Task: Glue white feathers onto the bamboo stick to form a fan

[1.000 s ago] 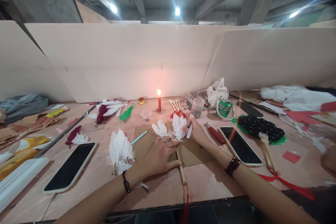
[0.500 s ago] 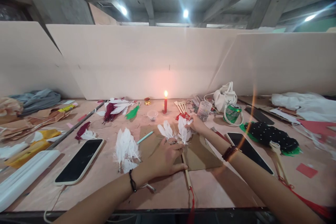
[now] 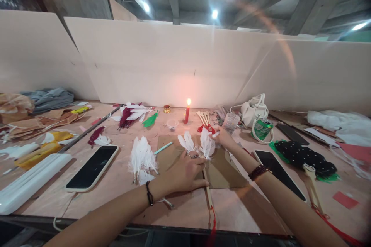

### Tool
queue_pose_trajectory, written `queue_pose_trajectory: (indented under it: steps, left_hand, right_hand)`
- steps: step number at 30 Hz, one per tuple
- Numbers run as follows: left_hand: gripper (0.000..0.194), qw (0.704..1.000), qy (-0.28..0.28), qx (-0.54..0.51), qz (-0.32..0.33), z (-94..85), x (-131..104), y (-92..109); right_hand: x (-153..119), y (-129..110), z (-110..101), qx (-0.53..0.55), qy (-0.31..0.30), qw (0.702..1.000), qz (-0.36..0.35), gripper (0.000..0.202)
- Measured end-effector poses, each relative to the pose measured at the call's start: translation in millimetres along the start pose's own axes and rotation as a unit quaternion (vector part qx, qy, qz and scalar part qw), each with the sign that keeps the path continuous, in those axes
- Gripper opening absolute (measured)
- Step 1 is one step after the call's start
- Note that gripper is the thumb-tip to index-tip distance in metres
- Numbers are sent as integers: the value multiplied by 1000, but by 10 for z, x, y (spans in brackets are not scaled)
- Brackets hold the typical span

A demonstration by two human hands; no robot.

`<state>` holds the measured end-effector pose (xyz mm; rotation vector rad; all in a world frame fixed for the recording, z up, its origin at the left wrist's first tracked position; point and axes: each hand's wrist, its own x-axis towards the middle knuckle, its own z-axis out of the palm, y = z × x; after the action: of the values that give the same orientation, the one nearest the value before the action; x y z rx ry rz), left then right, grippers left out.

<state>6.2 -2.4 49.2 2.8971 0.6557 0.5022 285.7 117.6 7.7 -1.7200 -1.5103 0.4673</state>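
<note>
My left hand [image 3: 188, 171] grips a pale wooden fan handle [image 3: 208, 193], the thumb lying along it and the fingers curled over its upper part. White feathers [image 3: 208, 143] stand at the handle's top, and a red tassel [image 3: 213, 224] hangs from its lower end over the table edge. Just beyond the feathers, my right hand [image 3: 224, 137] pinches a small white stick-like piece [image 3: 216, 134], whose kind I cannot make out. Brown cardboard [image 3: 228, 175] lies beneath both hands. A loose pile of white feathers [image 3: 142, 158] rests left of my left hand.
A lit red candle [image 3: 187, 112] stands upright at the back. Phones lie on both sides, one a black-screened phone [image 3: 92, 168] on a cable. Right are a plastic cup [image 3: 231, 122], a green can [image 3: 262, 128], a white bag [image 3: 251, 110] and a black dotted fan [image 3: 304, 158].
The camera view has tilted slightly, so the table things appear shifted right. Both hands keep nearly the same position and hold on the fan handle and the white piece.
</note>
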Motion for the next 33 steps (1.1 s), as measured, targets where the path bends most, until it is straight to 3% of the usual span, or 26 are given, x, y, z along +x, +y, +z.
queue_pose_trajectory:
  steps: [3,15,20,25,33]
  left_hand:
    - [42,1000,0,-3,-3,14,-1,-1]
    - [37,1000,4,-11,0,45,0,-30]
    - [42,1000,6,-12,-10,48,-20,-51]
    - [49,999,-21,-18,-20,-20,-19,-32]
    - [38,1000,-7,-20,-8,-103,-8,38]
  right_hand:
    - [-81,13,-74,-22,4,1000,-2,19]
    - [-326,29,-306,-84,0,995,-45,22]
    - [-446,-90,-362,-83,14,994,-67,15]
    - [-638,-265,-369,-50,5,995,-89,25]
    - [-854,-380,-367,-8,-4,997,-70,34]
